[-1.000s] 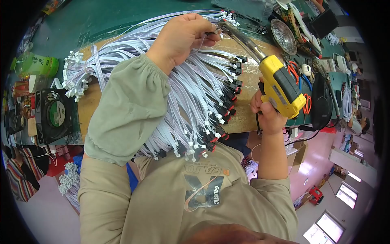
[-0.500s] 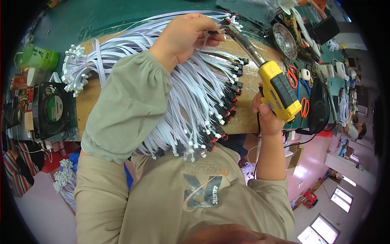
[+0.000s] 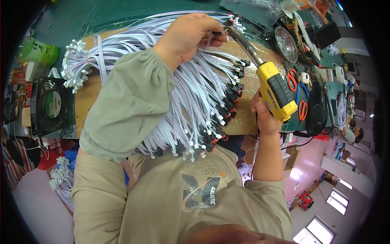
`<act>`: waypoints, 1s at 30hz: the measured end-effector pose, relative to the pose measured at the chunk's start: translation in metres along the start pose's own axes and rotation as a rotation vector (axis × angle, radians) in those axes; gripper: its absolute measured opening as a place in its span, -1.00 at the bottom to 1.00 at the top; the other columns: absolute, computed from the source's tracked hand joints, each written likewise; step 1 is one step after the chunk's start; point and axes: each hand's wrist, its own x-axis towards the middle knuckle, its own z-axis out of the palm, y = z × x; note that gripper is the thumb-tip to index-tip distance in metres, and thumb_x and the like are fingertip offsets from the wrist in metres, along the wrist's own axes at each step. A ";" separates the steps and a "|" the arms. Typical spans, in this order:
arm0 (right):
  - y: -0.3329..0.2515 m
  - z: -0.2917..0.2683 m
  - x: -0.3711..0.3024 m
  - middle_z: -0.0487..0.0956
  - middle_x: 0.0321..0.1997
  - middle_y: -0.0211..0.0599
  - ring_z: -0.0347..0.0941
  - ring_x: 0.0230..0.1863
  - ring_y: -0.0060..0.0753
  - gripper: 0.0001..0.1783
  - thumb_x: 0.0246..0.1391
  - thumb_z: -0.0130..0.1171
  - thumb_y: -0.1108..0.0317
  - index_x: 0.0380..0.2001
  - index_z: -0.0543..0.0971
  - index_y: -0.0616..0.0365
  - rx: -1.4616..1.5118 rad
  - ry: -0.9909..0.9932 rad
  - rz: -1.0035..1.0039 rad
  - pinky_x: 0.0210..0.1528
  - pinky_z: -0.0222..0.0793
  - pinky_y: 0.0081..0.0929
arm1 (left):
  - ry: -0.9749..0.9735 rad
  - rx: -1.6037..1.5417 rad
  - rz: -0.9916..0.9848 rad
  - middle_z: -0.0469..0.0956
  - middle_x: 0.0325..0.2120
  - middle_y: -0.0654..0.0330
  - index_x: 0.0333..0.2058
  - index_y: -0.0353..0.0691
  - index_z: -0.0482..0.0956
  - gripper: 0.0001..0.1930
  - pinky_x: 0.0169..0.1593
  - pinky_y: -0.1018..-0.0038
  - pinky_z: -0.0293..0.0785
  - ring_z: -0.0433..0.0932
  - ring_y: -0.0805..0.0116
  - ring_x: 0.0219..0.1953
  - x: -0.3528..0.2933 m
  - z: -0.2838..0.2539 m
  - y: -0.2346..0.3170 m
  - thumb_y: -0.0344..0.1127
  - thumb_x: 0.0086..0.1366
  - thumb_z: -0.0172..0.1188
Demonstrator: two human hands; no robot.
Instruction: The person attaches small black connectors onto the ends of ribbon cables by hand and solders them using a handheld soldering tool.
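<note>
My left hand (image 3: 187, 38), in a grey-green sleeve cover, pinches the black connector (image 3: 216, 33) at the end of a white flat cable. My right hand (image 3: 267, 120) is wrapped round the grip of a yellow and black soldering gun (image 3: 278, 91). Its metal barrel slants up and left, and the tip is at the connector by my left fingertips; whether they touch is too small to tell. Below my left hand a large bundle of white flat cables (image 3: 191, 95) fans across a brown board, white plugs to the left, black and red connectors to the right.
Right of the soldering gun lie orange-handled scissors (image 3: 292, 79), a second orange-handled tool (image 3: 303, 109) and a metal dish (image 3: 285, 44). A black fan (image 3: 49, 106) and a green-labelled jar (image 3: 40, 53) stand at the left. Another person (image 3: 353, 133) is far right.
The soldering gun and my right hand have shifted slightly left, the tip staying by the connector. My left hand keeps its pinch almost in place.
</note>
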 end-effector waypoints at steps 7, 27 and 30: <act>-0.004 0.001 -0.001 0.37 -0.48 -0.35 0.28 -0.51 -0.51 -0.26 -0.11 0.36 0.09 0.04 0.32 0.31 0.053 -0.016 -0.026 -0.49 0.23 -0.57 | -0.003 0.020 -0.004 0.57 -0.38 0.09 -0.33 -0.32 0.51 -0.85 -0.17 0.47 0.53 0.58 0.34 -0.32 0.000 0.001 0.001 -0.34 0.20 0.15; 0.011 -0.113 0.042 0.52 -0.36 -0.23 0.48 -0.41 -0.37 -0.52 0.17 0.12 0.07 -0.06 0.39 0.27 0.431 0.734 0.325 -0.32 0.44 -0.43 | -0.078 0.158 -0.051 0.56 -0.30 0.12 -0.36 -0.27 0.45 -0.89 -0.13 0.46 0.53 0.57 0.38 -0.27 0.001 0.003 0.002 -0.37 0.23 0.14; -0.007 -0.113 0.037 0.54 -0.37 -0.19 0.49 -0.45 -0.37 -0.49 0.15 0.13 0.02 -0.11 0.45 0.31 0.351 0.744 0.498 -0.34 0.46 -0.40 | -0.113 0.189 -0.053 0.57 -0.32 0.15 -0.35 -0.27 0.46 -0.88 -0.13 0.50 0.50 0.56 0.40 -0.28 0.000 0.005 0.004 -0.35 0.24 0.16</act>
